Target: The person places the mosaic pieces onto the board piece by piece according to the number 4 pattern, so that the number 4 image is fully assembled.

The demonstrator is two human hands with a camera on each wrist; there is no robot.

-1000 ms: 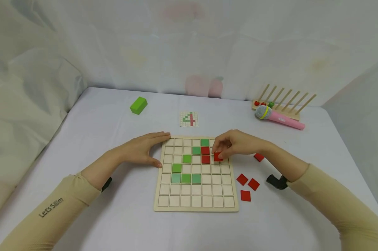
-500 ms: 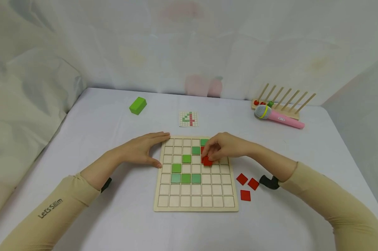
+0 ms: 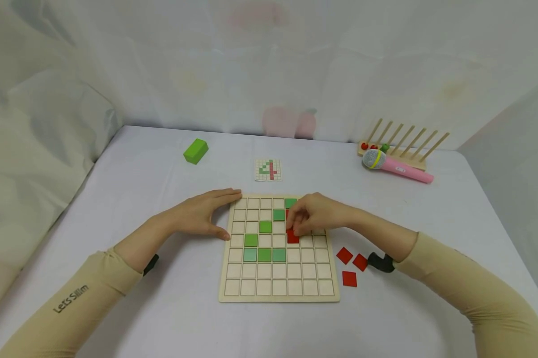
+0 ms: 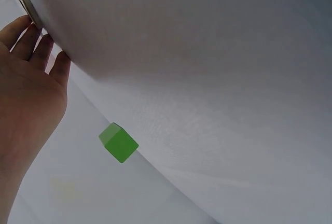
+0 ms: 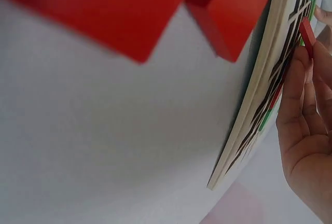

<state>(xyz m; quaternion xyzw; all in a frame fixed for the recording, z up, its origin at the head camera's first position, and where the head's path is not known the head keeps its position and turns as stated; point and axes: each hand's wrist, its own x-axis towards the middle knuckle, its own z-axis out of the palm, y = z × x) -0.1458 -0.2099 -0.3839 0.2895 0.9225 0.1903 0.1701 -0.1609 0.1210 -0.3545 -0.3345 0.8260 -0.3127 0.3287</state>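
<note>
My right hand (image 3: 318,213) pinches a red square tile (image 3: 293,237) between thumb and fingers. In the head view the tile overlaps a cell of the wooden grid board (image 3: 264,287), in the same column as other red tiles, now mostly behind the hand. The right wrist view has this tile (image 5: 307,37) tipped up at an angle to the board. My left hand (image 3: 201,214) rests at the board's upper left edge, thumb and fingers spread. Its fingertips touch the edge in the left wrist view. Several green tiles (image 3: 265,255) lie in cells, forming a diagonal and a short row.
Loose red tiles (image 3: 349,279) lie right of the board. Behind it is a small pattern card (image 3: 269,170) with a green and red figure. A green block (image 3: 195,151) stands at back left. At back right are a pink toy microphone (image 3: 398,166) and a wooden peg rack (image 3: 414,160).
My right hand has moved left and a little nearer with the red tile, from the right-hand columns to the column of red tiles. The left hand has stayed in place.
</note>
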